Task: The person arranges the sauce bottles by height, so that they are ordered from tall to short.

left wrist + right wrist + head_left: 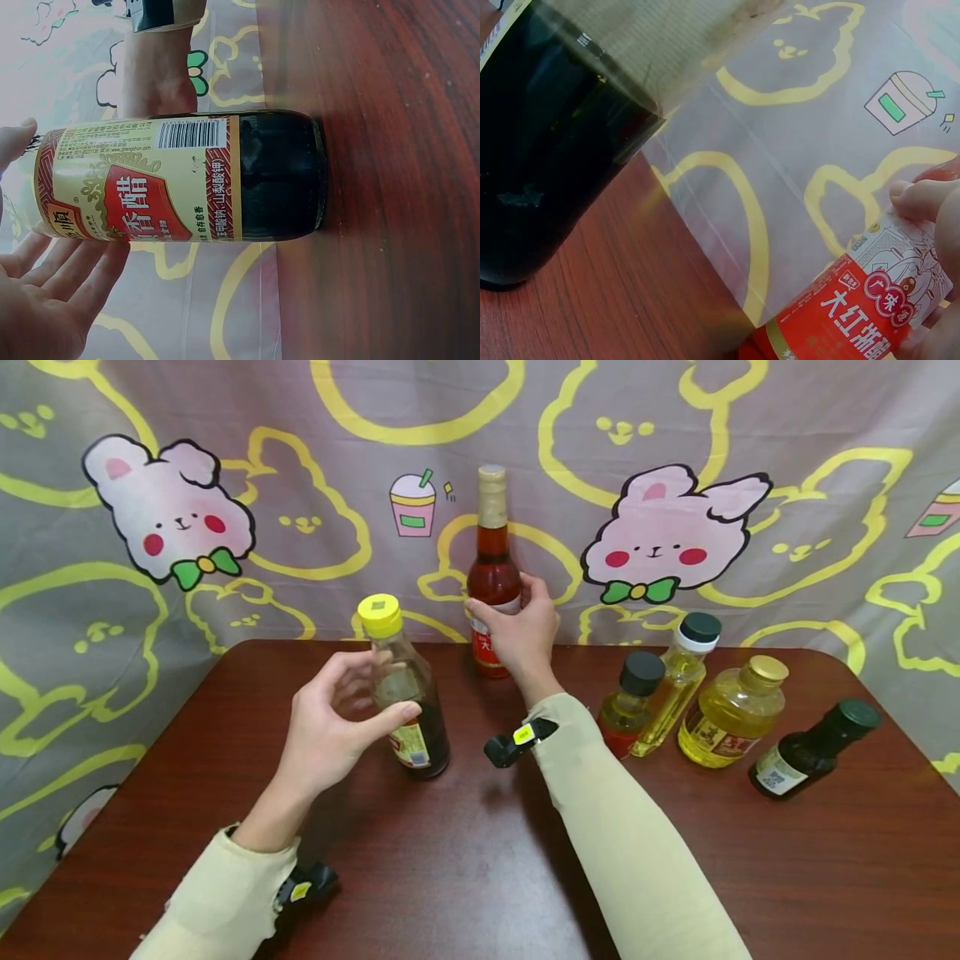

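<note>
A dark vinegar bottle with a yellow cap (380, 614) and a cream-and-red label (142, 195) stands upright on the brown table. My left hand (330, 718) is loosely around its upper part, thumb at the front and fingers at the left side. In the left wrist view those fingers (79, 277) are rather straight and reach the label's edge; firm contact cannot be told. Farther back, my right hand (525, 622) grips a tall red vinegar bottle (495, 581) by its body, above the red label (847, 315). This bottle is upright near the table's back edge.
At the right stand a black-capped bottle (630, 706), a slim oil bottle (678, 677), a round gold-capped oil bottle (731, 714) and a dark green-capped bottle (810, 756). A patterned cloth (300, 468) hangs behind the table (420, 877).
</note>
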`<state>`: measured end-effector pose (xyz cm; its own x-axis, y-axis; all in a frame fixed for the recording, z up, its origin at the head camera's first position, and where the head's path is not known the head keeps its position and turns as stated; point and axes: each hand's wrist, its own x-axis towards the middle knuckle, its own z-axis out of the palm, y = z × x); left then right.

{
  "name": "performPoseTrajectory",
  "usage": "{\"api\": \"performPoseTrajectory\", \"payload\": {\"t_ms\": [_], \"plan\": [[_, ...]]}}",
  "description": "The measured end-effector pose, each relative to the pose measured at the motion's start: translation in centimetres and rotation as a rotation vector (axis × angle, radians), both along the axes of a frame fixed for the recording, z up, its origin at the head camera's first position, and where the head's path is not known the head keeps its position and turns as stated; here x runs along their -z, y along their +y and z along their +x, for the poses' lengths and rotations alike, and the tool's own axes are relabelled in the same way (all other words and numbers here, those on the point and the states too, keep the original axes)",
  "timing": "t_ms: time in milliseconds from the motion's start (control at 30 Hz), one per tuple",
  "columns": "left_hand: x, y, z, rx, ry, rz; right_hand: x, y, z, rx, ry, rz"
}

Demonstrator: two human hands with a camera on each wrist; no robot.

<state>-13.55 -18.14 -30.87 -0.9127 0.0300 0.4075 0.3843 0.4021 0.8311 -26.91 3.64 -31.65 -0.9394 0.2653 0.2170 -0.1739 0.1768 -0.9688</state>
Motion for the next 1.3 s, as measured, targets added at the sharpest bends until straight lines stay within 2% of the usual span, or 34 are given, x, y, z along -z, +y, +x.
{"api": "performPoseTrajectory", "payload": {"t_ms": [467,667,933,1133,1300], "plan": [[-0.1,0.1,-0.1,0.007,-0.001,0.007,-0.5,-0.3,0.1,0.041,-0.057,0.001],[0.0,0.0,-0.1,0.006,0.000,0.002,-1.1,-0.5,0.3,0.050,-0.115,0.042],[0.0,-0.1,-0.1,0.002,-0.002,-0.004,-1.9,-0.7,0.6,0.069,-0.129,0.097],[0.0,0.0,-0.2,-0.004,-0.009,0.001,-3.1,-0.7,1.4,0.078,-0.101,0.105],[-0.1,0.0,-0.1,-0.003,-0.013,0.007,-5.1,-0.8,2.8,0.078,-0.080,0.114]]}}
